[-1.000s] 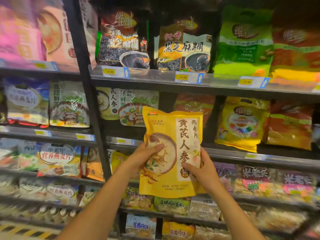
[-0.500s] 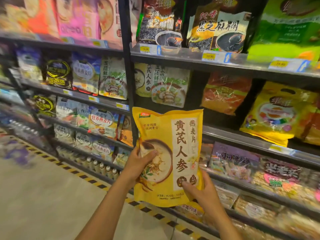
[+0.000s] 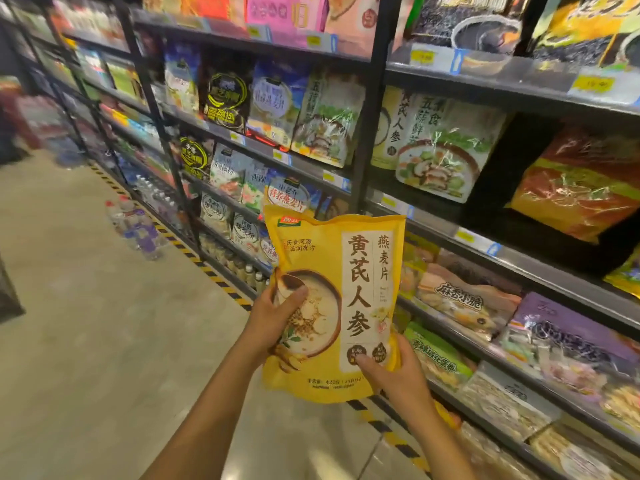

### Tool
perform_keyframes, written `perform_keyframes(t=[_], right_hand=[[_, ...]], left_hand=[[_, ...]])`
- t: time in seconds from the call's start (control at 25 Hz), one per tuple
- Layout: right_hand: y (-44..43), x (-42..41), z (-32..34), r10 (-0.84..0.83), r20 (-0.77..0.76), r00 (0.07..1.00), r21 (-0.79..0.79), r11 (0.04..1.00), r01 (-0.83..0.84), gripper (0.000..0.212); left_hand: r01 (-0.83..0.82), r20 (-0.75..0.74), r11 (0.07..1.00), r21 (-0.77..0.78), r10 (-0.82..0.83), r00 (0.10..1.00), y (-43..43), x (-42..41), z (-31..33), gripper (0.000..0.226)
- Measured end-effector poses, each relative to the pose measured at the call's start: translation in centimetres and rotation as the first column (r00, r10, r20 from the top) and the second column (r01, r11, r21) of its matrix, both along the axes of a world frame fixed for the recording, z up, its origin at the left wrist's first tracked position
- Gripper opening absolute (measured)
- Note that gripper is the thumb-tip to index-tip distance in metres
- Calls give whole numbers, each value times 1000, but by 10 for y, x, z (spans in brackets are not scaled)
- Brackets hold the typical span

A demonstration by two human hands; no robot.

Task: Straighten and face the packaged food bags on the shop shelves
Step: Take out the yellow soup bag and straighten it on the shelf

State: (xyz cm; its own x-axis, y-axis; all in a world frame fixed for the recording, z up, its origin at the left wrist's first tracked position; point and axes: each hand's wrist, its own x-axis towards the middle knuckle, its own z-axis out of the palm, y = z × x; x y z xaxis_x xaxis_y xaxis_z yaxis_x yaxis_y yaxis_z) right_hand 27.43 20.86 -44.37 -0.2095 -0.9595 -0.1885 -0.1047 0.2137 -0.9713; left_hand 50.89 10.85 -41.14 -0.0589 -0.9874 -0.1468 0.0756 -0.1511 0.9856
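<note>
Listener: How are the hands placed?

Describer: Both forearms reach up from the bottom edge. The left hand (image 3: 273, 320) grips the left edge of a yellow bag (image 3: 346, 265), with its thumb laid across the printed bowl on the front and its fingers hidden behind. The right hand (image 3: 398, 375) pinches the lower right corner, thumb pressed on the front, fingers curled around the back.

Listener: Where is the bag?

Describer: Off the shelf, held upright in the air with its front facing the camera, just in front of the shelves (image 3: 540, 271) that run along the right side.

Listener: What surrounds it?

Describer: Packaged food bags fill every tier, with an orange-red bag (image 3: 581, 188) at upper right and a purple bag (image 3: 568, 337) lower right. A black upright post (image 3: 370, 116) rises behind the bag's top. The held bag blocks the packs directly behind it. To the left lies a pale floor (image 3: 86, 306) with yellow-and-black tape (image 3: 211, 271) along the shelf foot, and blurred bottles (image 3: 138, 226) standing on it.
</note>
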Motion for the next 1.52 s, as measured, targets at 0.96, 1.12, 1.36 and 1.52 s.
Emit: perform_keyframes(t=[0.96,1.12,1.36,1.52], right_hand=[[-298,333,2,241,42,970,21,970,-242,68],[-363,326,-1,222,20,975,-9,975,-222,57],[-444,299,9,165,58,985,-13,986,-165,57],[-482,274,14,4,28,1000,-47,999,-3,75]], left_hand=[[-37,-27,997,72,39,999,-196,357,-21,62],[-73,6,997,34,73,997,-259,347,-13,66],[-38,35,999,10,37,999,-362,318,-5,73],[87,14,996,3,-87,996,-427,290,2,94]])
